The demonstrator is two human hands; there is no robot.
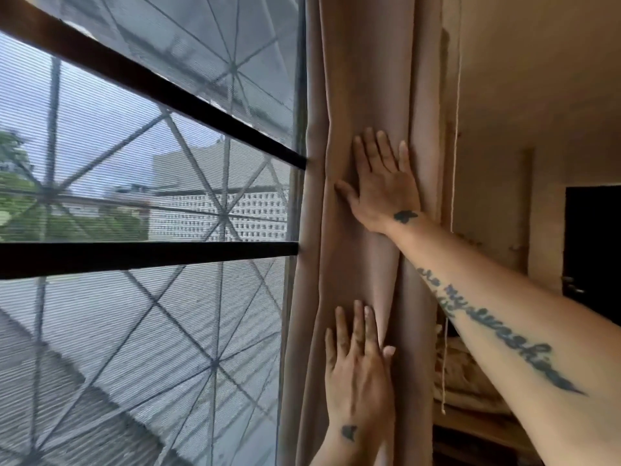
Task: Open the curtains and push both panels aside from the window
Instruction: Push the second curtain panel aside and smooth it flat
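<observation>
Two hands (383, 186) (359, 375) flat on bunched curtain (366, 79) beside window (151, 203).

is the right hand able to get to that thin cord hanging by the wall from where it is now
Probably yes. The right hand lies flat on the bunched curtain, and the cord hangs just to its right with nothing between them. The left hand presses the curtain lower down.

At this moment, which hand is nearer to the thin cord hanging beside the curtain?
Right. The right hand lies flat on the gathered curtain, higher up and closer to the cord on the wall side. The left hand presses the folds lower down, nearer the window.
</observation>
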